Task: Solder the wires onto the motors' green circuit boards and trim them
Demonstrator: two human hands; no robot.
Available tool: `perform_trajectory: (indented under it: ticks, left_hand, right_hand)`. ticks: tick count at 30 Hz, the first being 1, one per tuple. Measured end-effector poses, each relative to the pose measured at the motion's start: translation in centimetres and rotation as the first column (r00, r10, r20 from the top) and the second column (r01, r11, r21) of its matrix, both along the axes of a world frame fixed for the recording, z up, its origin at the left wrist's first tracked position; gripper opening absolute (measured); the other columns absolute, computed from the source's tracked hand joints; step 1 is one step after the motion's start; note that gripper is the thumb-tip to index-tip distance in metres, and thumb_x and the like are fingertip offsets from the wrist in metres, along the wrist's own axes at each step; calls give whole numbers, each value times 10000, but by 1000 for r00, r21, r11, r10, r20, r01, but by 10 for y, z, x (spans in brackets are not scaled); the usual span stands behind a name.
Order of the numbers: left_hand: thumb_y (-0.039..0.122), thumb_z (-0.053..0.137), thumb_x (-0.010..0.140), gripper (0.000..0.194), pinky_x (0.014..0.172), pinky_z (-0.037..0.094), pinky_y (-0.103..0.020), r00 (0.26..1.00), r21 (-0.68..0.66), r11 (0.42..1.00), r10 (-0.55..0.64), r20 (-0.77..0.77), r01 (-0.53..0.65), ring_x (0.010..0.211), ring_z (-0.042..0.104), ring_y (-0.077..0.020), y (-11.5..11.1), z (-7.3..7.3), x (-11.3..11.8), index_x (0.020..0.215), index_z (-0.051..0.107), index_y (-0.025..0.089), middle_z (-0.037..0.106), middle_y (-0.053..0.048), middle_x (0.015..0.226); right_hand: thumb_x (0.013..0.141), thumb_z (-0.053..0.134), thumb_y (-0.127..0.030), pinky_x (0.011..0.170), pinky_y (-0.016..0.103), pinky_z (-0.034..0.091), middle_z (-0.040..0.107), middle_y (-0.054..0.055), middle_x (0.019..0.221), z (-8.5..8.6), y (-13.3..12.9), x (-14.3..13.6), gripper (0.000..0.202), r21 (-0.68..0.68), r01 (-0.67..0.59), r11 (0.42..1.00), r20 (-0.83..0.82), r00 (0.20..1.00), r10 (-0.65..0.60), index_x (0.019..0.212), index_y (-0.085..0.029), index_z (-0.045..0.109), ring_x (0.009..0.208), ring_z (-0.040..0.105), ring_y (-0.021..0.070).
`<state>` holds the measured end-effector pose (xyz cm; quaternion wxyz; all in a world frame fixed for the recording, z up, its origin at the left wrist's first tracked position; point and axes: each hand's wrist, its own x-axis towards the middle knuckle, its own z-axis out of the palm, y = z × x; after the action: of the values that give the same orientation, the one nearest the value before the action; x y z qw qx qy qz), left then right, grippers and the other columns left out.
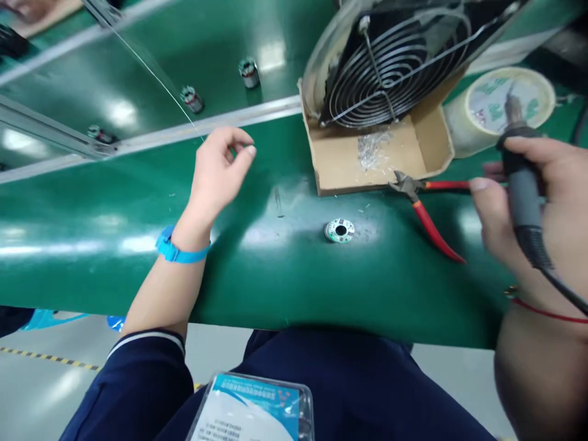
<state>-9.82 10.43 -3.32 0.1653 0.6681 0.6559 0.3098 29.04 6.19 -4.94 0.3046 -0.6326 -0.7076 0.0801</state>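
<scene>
At the right edge of the frame our right hand (528,202) is closed around the grey grip of a soldering iron (521,177), its tip pointing up toward a roll of clear tape (500,104) in the upper right. Left of centre, our left hand (215,171), a blue wrist strap (177,250) around its wrist, pinches the end of a thin wire (151,70) that runs to the upper left. A small round circuit board (339,230) lies flat on the green bench (138,245) in the middle of the frame, between the hands and apart from both. Red-handled cutters (425,211) lie just right of it, below a cardboard tray (349,159) holding a wire-guarded fan (395,58). Three small wound motor parts (192,98) stand on the belt in the upper left
</scene>
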Motion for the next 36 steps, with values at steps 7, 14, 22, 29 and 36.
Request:
perform_trajectory:
  ticks: [7,14,22,29,36]
  left_hand:
    - [172,706,801,705,1187,356,-466,860,15,870,490,-143,-493,1399,439,-327,118,-17,-109,1424,380,131,393,-202,1523]
    - [211,643,812,474,1125,412,-430,929,-53,944,308,-207,-325,1238,572,-288,145,-22,-107,1272,584,110,617,-166,1311]
    - [399,662,819,621,1054,427,-518,906,-63,944,291,-307,-324,1257,567,-385,168,-27,-61,1382,563,155,618,-193,1353]
    - [428,588,887,488,994,485,-372,960,-14,987,152,-237,-160,1141,634,-271,106,-18,-26,1313,595,189,684,-90,1263]
    - [440,680,832,515,833,529,-388,944,-86,996,-22,-329,-6,1076,632,-300,-2,-12,14,1289,566,231,628,-112,1214]
  right_hand:
    - [826,599,-441,822,473,542,736,144,934,-26,4,-4,456,261,130,956,24,990,-141,1205,-200,678,899,688,300]
    - [836,631,-331,783,421,542,734,98,935,-21,3,-8,403,290,88,953,-23,996,-85,1235,-280,651,845,683,274]
    - [794,698,-276,702,406,536,709,77,895,-23,3,-9,429,381,50,923,-83,996,-20,1219,-329,666,758,659,254]
    - [939,548,-293,776,358,594,764,44,995,-23,-4,-9,489,193,-63,979,-146,985,93,1423,-322,486,811,738,202]
    - [661,792,-635,980,588,512,610,232,1347,-13,-3,-8,864,-48,-114,992,41,992,116,1330,-155,529,1186,626,418]
